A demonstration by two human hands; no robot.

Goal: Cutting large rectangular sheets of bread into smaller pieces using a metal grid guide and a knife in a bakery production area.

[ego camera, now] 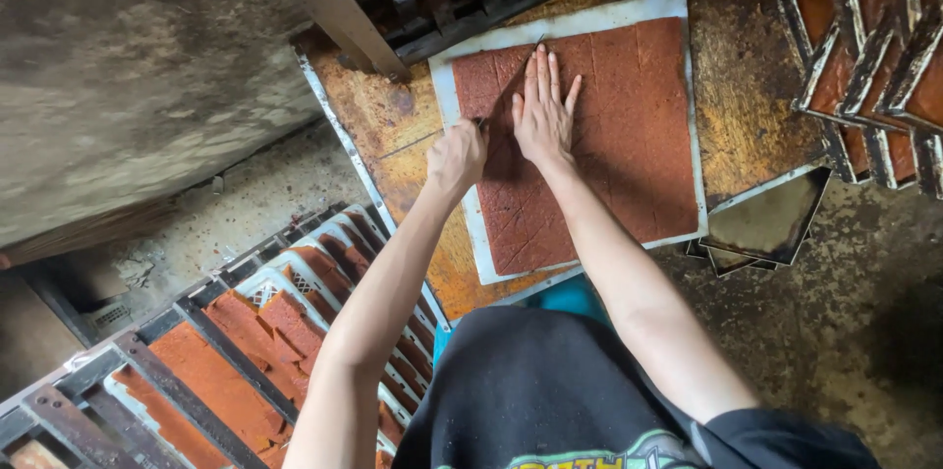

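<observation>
A large flat reddish-brown slab (pixel 629 125), scored with cut lines, lies on a white sheet (pixel 462 47) atop a rusty metal table (pixel 393 125). My right hand (pixel 543 113) presses flat on the slab's left part, fingers pointing away from me. My left hand (pixel 458 157) sits at the slab's left edge, closed around the handle of a thin knife (pixel 511 81). Its blade runs diagonally up across the slab beside my right fingers.
White plastic crates (pixel 295 282) holding reddish-brown cut pieces stand low on the left, with metal trays of the same material (pixel 196 381) in a rack. More filled trays (pixel 864 56) stack at top right. Empty square metal trays (pixel 771 223) lie right of the table. A concrete wall (pixel 128 66) rises at left.
</observation>
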